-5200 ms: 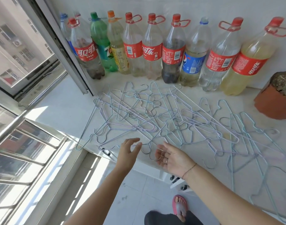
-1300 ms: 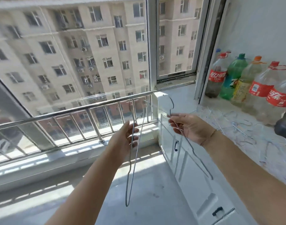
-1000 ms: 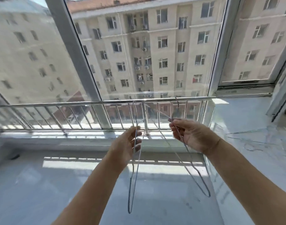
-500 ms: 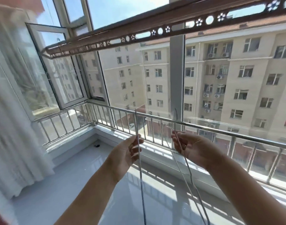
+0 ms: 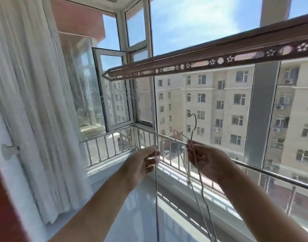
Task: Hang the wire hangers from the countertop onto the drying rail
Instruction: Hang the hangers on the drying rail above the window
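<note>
The person's left hand [image 5: 143,164] pinches a thin wire hanger [image 5: 156,198] between the thumb and the fingertips. I see this hanger from its edge, so it looks like one straight line. It sticks up a little above the pinch and hangs a long way down below it, past the bottom of the view.

The right hand [image 5: 207,161] is just beside the left one, at the same height. Its fingers are curled round a second wire hanger [image 5: 196,123]. The hook of that one stands up above the grip, and its long wires hang down under the hand. There may be more than one hanger in this hand, because another small hook shows just left of the first. I cannot tell for sure.

The brown drying rail [image 5: 202,63], with little flower holes cut in it, runs high above both hands. No hanger touches it. Neither hook has reached it yet.

Just behind the hands is a shiny metal railing [image 5: 113,137] in front of the glass. Far off to the left of the left hand hangs a white curtain [image 5: 27,102]. Up past that hand, an open window [image 5: 113,95] swings inward. Tall buildings [image 5: 219,102] stand outside.
</note>
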